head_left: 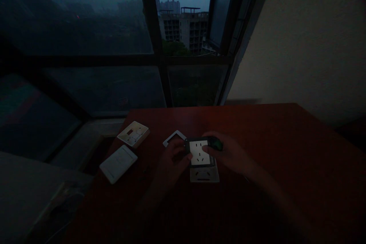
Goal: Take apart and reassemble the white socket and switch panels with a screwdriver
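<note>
A wall socket [199,152] with a white face and a dark surround is held between my hands above the table. My left hand [174,162] grips its left edge, thumb at the lower left corner. The thumb of my right hand [228,152] presses on the socket's upper right part. A green-and-black handle [216,143] also sits in my right hand; its far end is hidden, so its kind is unclear. Just below the socket lies a pale plate with slots [204,175], partly covered. Behind my left fingers is a white frame [174,135].
On the left of the reddish-brown table [263,129] stand a white back box [134,133] and a flat white panel [118,163]. A few tiny dark bits lie near the panel. Windows [108,84] rise behind, with a wall [309,38] at right. The light is dim.
</note>
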Available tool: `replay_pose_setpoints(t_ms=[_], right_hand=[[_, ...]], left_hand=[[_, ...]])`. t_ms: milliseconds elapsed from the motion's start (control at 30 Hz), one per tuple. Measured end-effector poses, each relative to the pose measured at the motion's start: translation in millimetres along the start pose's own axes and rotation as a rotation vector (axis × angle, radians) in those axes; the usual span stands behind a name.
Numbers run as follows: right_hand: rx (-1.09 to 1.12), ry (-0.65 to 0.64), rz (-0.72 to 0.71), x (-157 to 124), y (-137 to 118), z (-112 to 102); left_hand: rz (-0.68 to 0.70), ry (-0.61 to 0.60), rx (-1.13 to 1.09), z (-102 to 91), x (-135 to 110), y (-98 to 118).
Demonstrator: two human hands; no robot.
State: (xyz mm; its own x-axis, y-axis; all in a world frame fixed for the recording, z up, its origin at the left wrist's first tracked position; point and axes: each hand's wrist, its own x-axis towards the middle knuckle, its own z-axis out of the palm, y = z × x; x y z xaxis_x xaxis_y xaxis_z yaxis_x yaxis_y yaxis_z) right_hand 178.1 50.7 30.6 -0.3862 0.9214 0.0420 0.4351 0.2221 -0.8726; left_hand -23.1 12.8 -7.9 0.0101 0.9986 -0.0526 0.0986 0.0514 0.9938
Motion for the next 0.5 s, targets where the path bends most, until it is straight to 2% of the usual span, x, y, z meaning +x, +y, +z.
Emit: replay_pose_setpoints(t_ms=[300,500], right_hand=[[-0.115,0.033,-0.050,-0.7,-2.8,3.2],[-0.131,0.022,-0.041,0.2,-4.3,4.5]], left_hand=[[0.101,0.058,0.154,2.4,-4.4,1.7],[0.325,0.008,0.632,-3.2,-2.7,-2.0]])
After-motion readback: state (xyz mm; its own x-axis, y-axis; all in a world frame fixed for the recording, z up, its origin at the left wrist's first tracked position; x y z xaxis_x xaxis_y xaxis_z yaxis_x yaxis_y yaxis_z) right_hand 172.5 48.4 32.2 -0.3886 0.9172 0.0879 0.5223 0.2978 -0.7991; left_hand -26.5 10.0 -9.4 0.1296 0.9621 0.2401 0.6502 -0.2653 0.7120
